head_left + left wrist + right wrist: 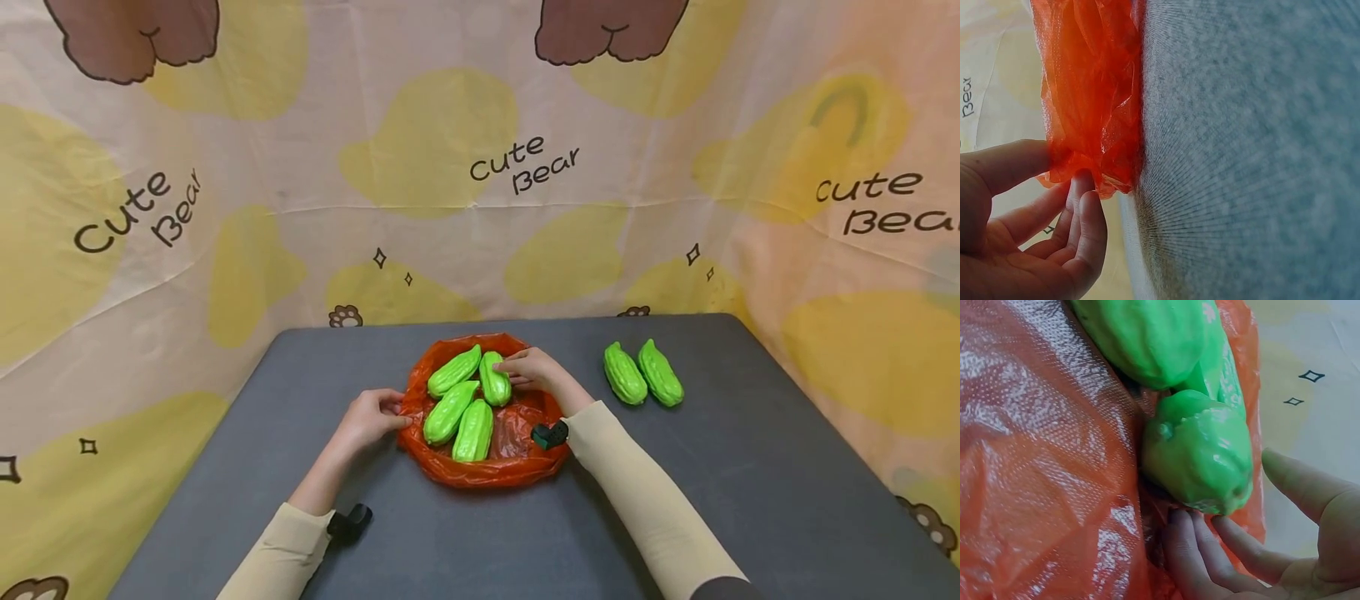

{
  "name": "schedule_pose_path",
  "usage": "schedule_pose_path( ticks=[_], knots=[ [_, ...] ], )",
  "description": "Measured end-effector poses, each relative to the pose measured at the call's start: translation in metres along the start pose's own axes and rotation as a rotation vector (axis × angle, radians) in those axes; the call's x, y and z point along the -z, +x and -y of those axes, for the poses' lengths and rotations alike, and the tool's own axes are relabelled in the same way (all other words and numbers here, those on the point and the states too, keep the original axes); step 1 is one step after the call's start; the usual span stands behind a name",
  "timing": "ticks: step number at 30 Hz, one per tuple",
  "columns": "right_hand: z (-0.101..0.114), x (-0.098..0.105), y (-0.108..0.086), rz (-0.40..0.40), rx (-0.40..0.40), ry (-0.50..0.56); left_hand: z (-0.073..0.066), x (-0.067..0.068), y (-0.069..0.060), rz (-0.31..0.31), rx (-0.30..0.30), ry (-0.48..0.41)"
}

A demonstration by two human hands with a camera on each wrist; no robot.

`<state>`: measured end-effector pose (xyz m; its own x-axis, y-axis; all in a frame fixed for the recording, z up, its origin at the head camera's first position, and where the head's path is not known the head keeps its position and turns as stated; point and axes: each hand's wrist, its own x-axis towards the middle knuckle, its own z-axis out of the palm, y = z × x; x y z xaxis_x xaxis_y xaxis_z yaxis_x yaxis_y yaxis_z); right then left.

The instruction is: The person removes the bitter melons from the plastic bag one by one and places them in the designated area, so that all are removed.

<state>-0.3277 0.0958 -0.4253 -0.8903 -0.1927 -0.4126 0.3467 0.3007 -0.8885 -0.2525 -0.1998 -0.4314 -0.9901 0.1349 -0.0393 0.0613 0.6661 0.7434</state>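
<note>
A red plastic bag [480, 477] [1091, 81] lies with its mouth spread wide on the grey table, holding several bright green, ridged, gourd-like vegetables. My left hand [367, 418] [1035, 231] pinches the bag's left edge between thumb and fingers. Over the right part of the bag, my right hand [542, 372] [1291, 550] is at the upper-right vegetable [495, 382] [1200, 456]. Its fingertips touch that vegetable's end, while the thumb stands apart from it in the right wrist view. The hand partly covers the bag's right rim.
Two more green vegetables [625, 375] [661, 375] lie side by side on the table [465, 542], right of the bag. Behind and beside the table hangs a patterned cloth [442, 142] with bear drawings and lettering. Each wrist carries a small black device.
</note>
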Motion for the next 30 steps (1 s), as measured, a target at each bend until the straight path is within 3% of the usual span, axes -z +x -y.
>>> schedule_pose_path(
  ticks=[12,25,30],
  knots=[
    [-0.0067,-0.0062,0.0059,-0.030,-0.012,-0.025,0.0003,-0.0001,0.0001,0.003,-0.002,0.002],
    [-0.0079,-0.0099,0.0075,-0.083,-0.018,0.000,0.0004,-0.0016,-0.0005,-0.006,0.005,-0.014],
    [-0.0082,-0.0101,0.0067,-0.070,-0.007,0.022,0.0013,-0.0018,-0.0008,-0.010,0.007,-0.016]
  ],
)
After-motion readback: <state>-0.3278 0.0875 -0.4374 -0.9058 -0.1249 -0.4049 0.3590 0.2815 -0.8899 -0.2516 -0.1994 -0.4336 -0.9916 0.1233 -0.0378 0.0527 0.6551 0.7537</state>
